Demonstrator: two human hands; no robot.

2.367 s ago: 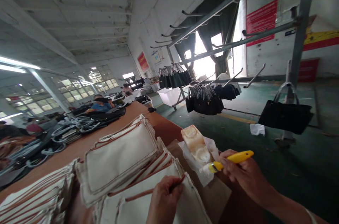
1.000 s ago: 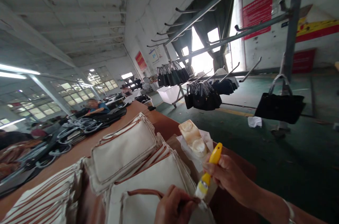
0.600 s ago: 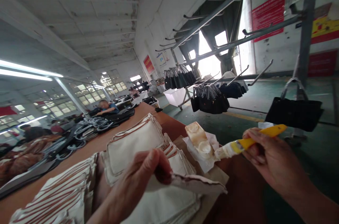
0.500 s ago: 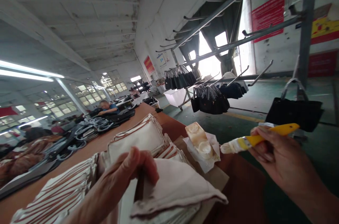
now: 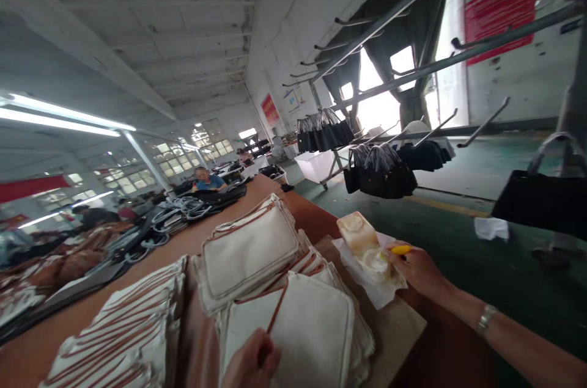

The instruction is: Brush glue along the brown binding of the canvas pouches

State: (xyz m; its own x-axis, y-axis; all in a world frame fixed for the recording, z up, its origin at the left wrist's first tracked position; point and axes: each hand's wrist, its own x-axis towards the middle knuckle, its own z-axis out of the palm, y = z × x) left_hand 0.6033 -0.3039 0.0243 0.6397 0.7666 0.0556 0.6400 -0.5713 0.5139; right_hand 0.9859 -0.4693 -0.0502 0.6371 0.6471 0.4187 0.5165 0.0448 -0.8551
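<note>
My right hand grips a paintbrush by its yellow handle. The bristle end is down at a glue-crusted container on white paper, and the bristles are hard to make out. At the bottom middle, my left hand has its fingers curled at the brown edge of a cream fabric panel, which lies on top of a pile. What the fingertips pinch is partly hidden.
Another pile of cream panels lies behind, and a fanned stack with brown edges stands left on the brown table. Brown cardboard lies under the paper. Black bags hang from a metal rack at right. A person sits farther back.
My right hand has brought the brush left and down to the glue container. My left hand has moved lower, and the raised cream flap now lies flatter on the pile. The view has shifted right.
</note>
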